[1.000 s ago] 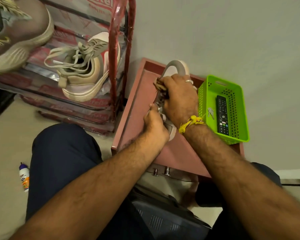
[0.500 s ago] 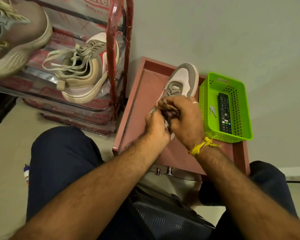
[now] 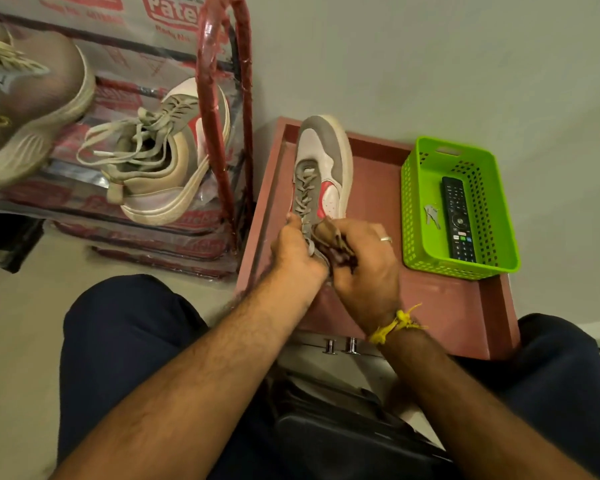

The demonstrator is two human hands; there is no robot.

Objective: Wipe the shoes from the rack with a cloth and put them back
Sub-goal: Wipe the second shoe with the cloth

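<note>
Three shoes are in view, counted from left to right. One large beige shoe (image 3: 25, 109) sits at the upper left edge of the frame and a second shoe (image 3: 160, 157) with loose laces sits right of it, both on the red rack (image 3: 222, 109). The third, a grey, white and red shoe (image 3: 323, 161), lies on the pink table (image 3: 440, 303) at centre frame, toe pointing to the top of the picture.

Two hands meet at the heel end of this third shoe, just below its laces. The left hand (image 3: 297, 252) curls its fingers round the shoe's left side, gripping it. The right hand (image 3: 368, 268) holds a bunched brown cloth (image 3: 333, 237), pressed against the shoe's opening. A ring and a yellow wrist thread mark the right hand.

One green basket (image 3: 499, 233) stands at the right of the table, just beside the shoe. It holds one black remote (image 3: 458, 220) and a small bunch of keys (image 3: 432, 216).

Compared with a second ago, the right hand and cloth have slid from the toe down to the heel end, uncovering the toe and laces. The left hand keeps its hold on the shoe.
</note>
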